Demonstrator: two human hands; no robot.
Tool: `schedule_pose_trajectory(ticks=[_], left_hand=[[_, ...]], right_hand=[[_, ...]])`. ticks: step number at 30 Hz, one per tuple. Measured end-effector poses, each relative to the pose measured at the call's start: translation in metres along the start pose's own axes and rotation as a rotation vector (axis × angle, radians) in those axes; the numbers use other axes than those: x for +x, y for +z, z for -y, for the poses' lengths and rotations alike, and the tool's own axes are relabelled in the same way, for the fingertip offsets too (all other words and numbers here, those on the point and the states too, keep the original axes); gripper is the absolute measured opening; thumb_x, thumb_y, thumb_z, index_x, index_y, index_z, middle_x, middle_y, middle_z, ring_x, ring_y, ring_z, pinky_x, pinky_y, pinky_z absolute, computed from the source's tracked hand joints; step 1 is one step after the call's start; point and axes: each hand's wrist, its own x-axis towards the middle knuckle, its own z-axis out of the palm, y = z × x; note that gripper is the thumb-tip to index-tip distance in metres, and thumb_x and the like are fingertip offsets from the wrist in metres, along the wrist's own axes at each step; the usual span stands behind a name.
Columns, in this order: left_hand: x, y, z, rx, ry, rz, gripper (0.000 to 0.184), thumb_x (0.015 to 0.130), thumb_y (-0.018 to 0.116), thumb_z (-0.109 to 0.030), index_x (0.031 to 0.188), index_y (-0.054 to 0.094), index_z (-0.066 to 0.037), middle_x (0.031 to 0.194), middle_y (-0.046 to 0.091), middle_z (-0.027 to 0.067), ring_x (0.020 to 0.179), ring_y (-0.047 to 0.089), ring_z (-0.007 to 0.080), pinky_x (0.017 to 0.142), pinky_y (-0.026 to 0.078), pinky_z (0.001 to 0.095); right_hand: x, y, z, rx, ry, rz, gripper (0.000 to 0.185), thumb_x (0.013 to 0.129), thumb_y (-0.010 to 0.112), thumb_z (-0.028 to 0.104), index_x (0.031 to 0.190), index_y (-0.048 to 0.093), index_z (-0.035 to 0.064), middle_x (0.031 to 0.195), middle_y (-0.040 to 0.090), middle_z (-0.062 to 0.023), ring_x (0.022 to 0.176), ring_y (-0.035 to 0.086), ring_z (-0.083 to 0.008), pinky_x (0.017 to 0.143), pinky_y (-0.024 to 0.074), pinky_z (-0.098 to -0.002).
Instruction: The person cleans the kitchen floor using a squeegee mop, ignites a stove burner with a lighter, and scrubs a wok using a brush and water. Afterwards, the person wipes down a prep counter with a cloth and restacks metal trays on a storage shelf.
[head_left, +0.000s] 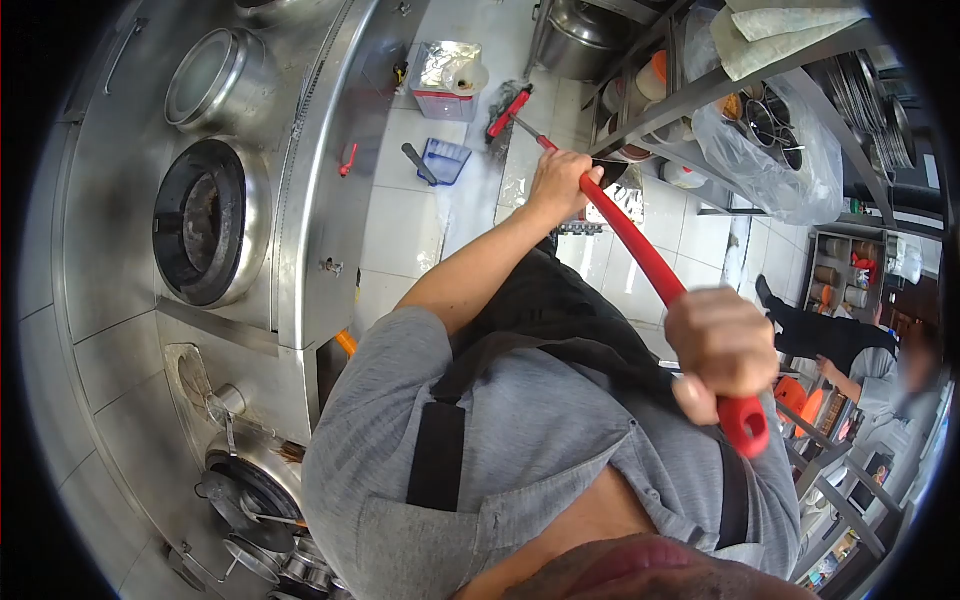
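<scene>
A broom with a long red handle [632, 240] slants across the middle of the view. My left hand [562, 185] is closed round the lower part of the handle, its arm stretched forward. Near the top end, which has a hanging hole, my right hand [722, 345] grips the handle; it is slightly blurred. The red broom head [510, 112] is down at the tiled floor, with dark bristles or dirt beside it. To the left of the head lies a blue dustpan [446, 162] with a dark grey handle.
A foil-topped box [446, 82] stands beyond the dustpan. Steel stoves with a wok burner [202, 222] line the left. Shelving [690, 100] with bagged utensils is on the right, and a large pot [585, 40] sits behind. Another person [835, 350] is at far right.
</scene>
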Motion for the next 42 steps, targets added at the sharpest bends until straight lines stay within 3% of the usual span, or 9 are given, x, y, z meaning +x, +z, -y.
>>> schedule_pose_trajectory(ticks=[3, 5, 11, 21, 26, 29, 33, 35, 42], left_hand=[[0.002, 0.011, 0.033, 0.010, -0.096, 0.082, 0.021, 0.080, 0.059, -0.023, 0.068, 0.053, -0.007, 0.073, 0.059, 0.0122, 0.081, 0.057, 0.0335, 0.075, 0.039, 0.0476], [0.008, 0.016, 0.048, 0.071, -0.099, -0.054, 0.024, 0.078, 0.061, -0.022, 0.065, 0.052, -0.004, 0.068, 0.057, 0.0145, 0.073, 0.056, 0.0352, 0.068, 0.043, 0.0443], [0.004, -0.004, 0.000, -0.033, -0.047, -0.021, 0.019, 0.078, 0.064, -0.019, 0.069, 0.054, -0.005, 0.073, 0.060, 0.0124, 0.079, 0.056, 0.0327, 0.076, 0.041, 0.0446], [0.011, 0.016, 0.039, 0.061, -0.076, -0.084, 0.021, 0.078, 0.063, -0.022, 0.069, 0.055, -0.004, 0.080, 0.058, 0.0134, 0.080, 0.056, 0.0338, 0.070, 0.044, 0.0440], [0.007, -0.003, -0.010, 0.017, -0.009, -0.064, 0.023, 0.078, 0.063, -0.022, 0.066, 0.053, -0.004, 0.068, 0.056, 0.0138, 0.072, 0.056, 0.0351, 0.067, 0.044, 0.0450], [-0.001, 0.001, 0.005, 0.062, 0.076, -0.078, 0.023, 0.077, 0.062, -0.022, 0.065, 0.053, -0.005, 0.069, 0.057, 0.0141, 0.072, 0.057, 0.0348, 0.066, 0.044, 0.0453], [0.004, 0.014, 0.038, 0.083, -0.133, -0.041, 0.019, 0.078, 0.061, -0.022, 0.070, 0.055, -0.005, 0.073, 0.059, 0.0134, 0.075, 0.057, 0.0344, 0.068, 0.045, 0.0451], [0.008, 0.018, 0.045, 0.085, -0.127, -0.054, 0.020, 0.078, 0.062, -0.024, 0.071, 0.055, -0.006, 0.074, 0.059, 0.0136, 0.077, 0.057, 0.0349, 0.069, 0.045, 0.0451], [0.001, 0.003, -0.004, -0.044, 0.081, -0.061, 0.025, 0.077, 0.063, -0.023, 0.066, 0.052, -0.003, 0.070, 0.058, 0.0129, 0.075, 0.057, 0.0342, 0.069, 0.044, 0.0445]], right_hand=[[-0.010, 0.016, -0.049, -0.155, -0.004, -0.131, 0.026, 0.070, 0.062, -0.008, 0.064, 0.040, 0.0051, 0.052, 0.043, -0.0050, 0.041, 0.044, -0.0212, 0.039, 0.0344, -0.0330], [-0.016, 0.022, -0.072, -0.170, -0.031, -0.103, 0.026, 0.070, 0.062, -0.008, 0.064, 0.040, 0.0049, 0.052, 0.043, -0.0052, 0.041, 0.044, -0.0221, 0.039, 0.0347, -0.0332], [0.005, 0.002, -0.007, 0.013, -0.045, -0.012, 0.025, 0.073, 0.062, -0.004, 0.064, 0.041, 0.0046, 0.052, 0.044, -0.0038, 0.043, 0.045, -0.0203, 0.040, 0.0375, -0.0326], [-0.015, 0.014, -0.054, -0.175, -0.045, -0.129, 0.023, 0.070, 0.061, -0.009, 0.065, 0.042, 0.0040, 0.052, 0.044, -0.0062, 0.041, 0.044, -0.0235, 0.039, 0.0353, -0.0330], [0.000, -0.004, -0.002, 0.001, -0.029, -0.025, 0.021, 0.073, 0.062, -0.005, 0.068, 0.043, 0.0034, 0.052, 0.044, -0.0043, 0.042, 0.044, -0.0206, 0.039, 0.0361, -0.0333], [-0.002, 0.002, -0.010, -0.072, 0.025, -0.046, 0.021, 0.072, 0.062, -0.006, 0.068, 0.043, 0.0037, 0.052, 0.043, -0.0040, 0.042, 0.044, -0.0207, 0.039, 0.0359, -0.0329], [-0.018, 0.023, -0.072, -0.179, -0.046, -0.086, 0.026, 0.069, 0.061, -0.009, 0.065, 0.041, 0.0053, 0.051, 0.042, -0.0048, 0.040, 0.043, -0.0221, 0.039, 0.0338, -0.0338], [-0.018, 0.020, -0.066, -0.165, -0.038, -0.063, 0.026, 0.069, 0.061, -0.010, 0.064, 0.041, 0.0052, 0.051, 0.042, -0.0046, 0.040, 0.043, -0.0222, 0.039, 0.0338, -0.0337], [0.000, -0.006, 0.000, 0.035, -0.012, 0.027, 0.020, 0.074, 0.061, -0.005, 0.070, 0.043, 0.0034, 0.053, 0.045, -0.0045, 0.042, 0.044, -0.0208, 0.039, 0.0372, -0.0334]])
